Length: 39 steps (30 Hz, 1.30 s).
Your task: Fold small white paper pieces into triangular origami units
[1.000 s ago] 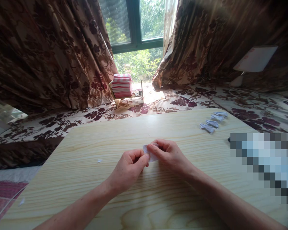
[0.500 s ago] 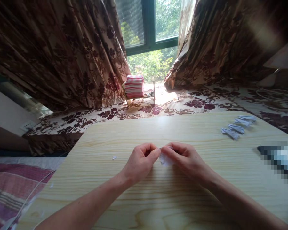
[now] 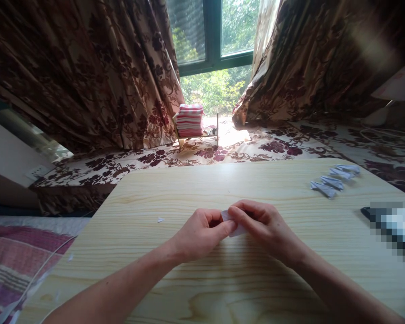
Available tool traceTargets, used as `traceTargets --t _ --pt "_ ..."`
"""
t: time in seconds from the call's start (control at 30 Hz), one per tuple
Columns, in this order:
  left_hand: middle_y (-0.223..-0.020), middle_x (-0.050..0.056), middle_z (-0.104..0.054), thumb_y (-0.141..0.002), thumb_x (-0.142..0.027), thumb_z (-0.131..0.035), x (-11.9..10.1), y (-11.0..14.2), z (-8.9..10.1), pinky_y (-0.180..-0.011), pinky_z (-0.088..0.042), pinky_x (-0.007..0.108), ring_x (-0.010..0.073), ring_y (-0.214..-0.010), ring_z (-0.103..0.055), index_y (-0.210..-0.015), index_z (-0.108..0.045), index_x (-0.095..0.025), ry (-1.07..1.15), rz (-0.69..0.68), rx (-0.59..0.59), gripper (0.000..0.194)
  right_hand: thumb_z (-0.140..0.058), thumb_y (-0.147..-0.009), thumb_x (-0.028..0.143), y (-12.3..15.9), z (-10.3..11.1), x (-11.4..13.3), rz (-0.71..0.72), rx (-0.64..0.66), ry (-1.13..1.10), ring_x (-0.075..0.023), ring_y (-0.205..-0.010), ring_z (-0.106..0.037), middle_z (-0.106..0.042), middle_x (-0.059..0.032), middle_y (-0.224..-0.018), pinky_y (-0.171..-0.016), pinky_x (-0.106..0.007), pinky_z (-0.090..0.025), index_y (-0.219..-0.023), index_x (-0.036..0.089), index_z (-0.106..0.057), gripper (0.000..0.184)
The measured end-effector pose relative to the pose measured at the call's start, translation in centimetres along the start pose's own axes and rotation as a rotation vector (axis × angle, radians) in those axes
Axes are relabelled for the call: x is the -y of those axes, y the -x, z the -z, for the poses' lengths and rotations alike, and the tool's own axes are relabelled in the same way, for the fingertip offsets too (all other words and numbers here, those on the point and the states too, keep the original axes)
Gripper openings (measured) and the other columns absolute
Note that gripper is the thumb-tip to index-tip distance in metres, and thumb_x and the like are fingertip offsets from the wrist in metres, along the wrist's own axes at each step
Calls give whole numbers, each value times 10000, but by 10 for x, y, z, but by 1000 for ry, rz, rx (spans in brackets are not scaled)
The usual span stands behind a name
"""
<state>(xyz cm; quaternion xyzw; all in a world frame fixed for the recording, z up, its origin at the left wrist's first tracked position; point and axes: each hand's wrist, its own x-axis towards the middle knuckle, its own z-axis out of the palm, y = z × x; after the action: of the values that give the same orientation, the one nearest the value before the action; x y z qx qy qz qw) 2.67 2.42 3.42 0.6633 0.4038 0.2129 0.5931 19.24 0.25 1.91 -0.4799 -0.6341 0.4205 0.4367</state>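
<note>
A small piece of white paper [image 3: 236,231] is pinched between both hands, just above the middle of the wooden table [image 3: 148,189]. My left hand [image 3: 205,231] grips it from the left, thumb lying across its front. From the right, my right hand [image 3: 261,225] is closed on the same paper, with thumb and fingers near its upper edge. The fingers cover much of the paper, so its folds cannot be made out. A tiny paper scrap [image 3: 160,220] lies on the table left of my left hand.
Several folded white paper pieces [image 3: 332,182] lie in a row at the table's back right. A dark-edged, pixelated device [image 3: 391,225] sits at the right edge. Beyond the table, a small rack holds a stack of striped cloths [image 3: 190,120] on a floral-covered ledge [image 3: 249,150].
My left thumb has slid right and down over the paper. The paper now shows a flat face between the hands. My right hand has hardly moved.
</note>
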Motion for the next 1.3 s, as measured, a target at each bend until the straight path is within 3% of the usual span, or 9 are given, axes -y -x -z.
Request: traceTargets --t 0.1,0.2,0.33,0.43,0.53,0.67,0.83,1.07,1.3 --pt "-581 -37 -338 -811 -429 -542 1 0 0 -515 -192 251 87 -555 -277 -637 -544 -134 12 -42 57 342 -548 -816 452 -2 -1 0 -59 5 -54 -114 -567 -417 -486 10 -586 -500 -236 -330 -602 167 -557 357" --pt "-544 -47 -324 -786 -435 -564 -1 -1 0 -506 -173 253 81 -526 -252 -601 -522 -141 53 -23 16 350 -511 -815 537 -6 4 1 -103 -27 -99 -103 -526 -358 -397 30 -544 -476 -241 -299 -553 183 -470 443" --pt "-532 -29 -399 -757 -443 -582 -3 -4 0 -541 -239 246 95 -551 -324 -529 -488 -146 90 -30 -232 386 -380 -866 595 -12 15 3 -94 -102 -112 -124 -553 -424 -459 8 -591 -533 -264 -367 -680 171 -550 494" --pt "-535 -16 -438 -749 -455 -587 -2 -6 0 -575 -286 245 109 -578 -369 -504 -487 -148 106 -34 -368 406 -426 -861 572 -11 14 3 -97 -73 -81 -125 -566 -424 -466 7 -606 -545 -264 -362 -679 169 -552 460" --pt "-554 -13 -482 -739 -437 -619 -3 -6 2 -577 -311 238 112 -582 -398 -563 -561 -134 103 -32 -320 355 -499 -838 527 -8 10 4 -75 -29 -37 -116 -555 -379 -427 27 -582 -526 -254 -323 -645 177 -529 401" --pt "-685 18 -588 -729 -371 -653 -14 -6 8 -604 -371 238 130 -637 -486 -855 -686 -124 39 -87 -257 279 -531 -827 490 -6 11 6 -70 36 -6 -110 -547 -351 -415 36 -576 -508 -248 -288 -664 170 -558 361" --pt "-613 6 -516 -716 -338 -637 -30 -11 8 -563 -341 239 118 -599 -450 -580 -615 -120 -78 -108 -298 258 -568 -808 489 -8 17 3 -35 -1 -45 -118 -575 -390 -457 27 -599 -533 -250 -318 -670 170 -558 348" --pt "-551 -17 -492 -730 -417 -631 -26 -23 -4 -528 -311 237 100 -539 -398 -670 -608 -108 185 -73 -303 315 -483 -853 526 -12 20 3 5 -58 -85 -116 -569 -408 -446 25 -590 -534 -253 -346 -663 176 -509 398" --pt "-578 4 -533 -724 -383 -637 -23 -22 -2 -540 -309 235 110 -576 -432 -649 -645 -97 78 -120 -257 295 -550 -823 493 -10 16 1 -10 -19 -67 -137 -622 -467 -553 -15 -658 -581 -269 -375 -720 154 -568 355"
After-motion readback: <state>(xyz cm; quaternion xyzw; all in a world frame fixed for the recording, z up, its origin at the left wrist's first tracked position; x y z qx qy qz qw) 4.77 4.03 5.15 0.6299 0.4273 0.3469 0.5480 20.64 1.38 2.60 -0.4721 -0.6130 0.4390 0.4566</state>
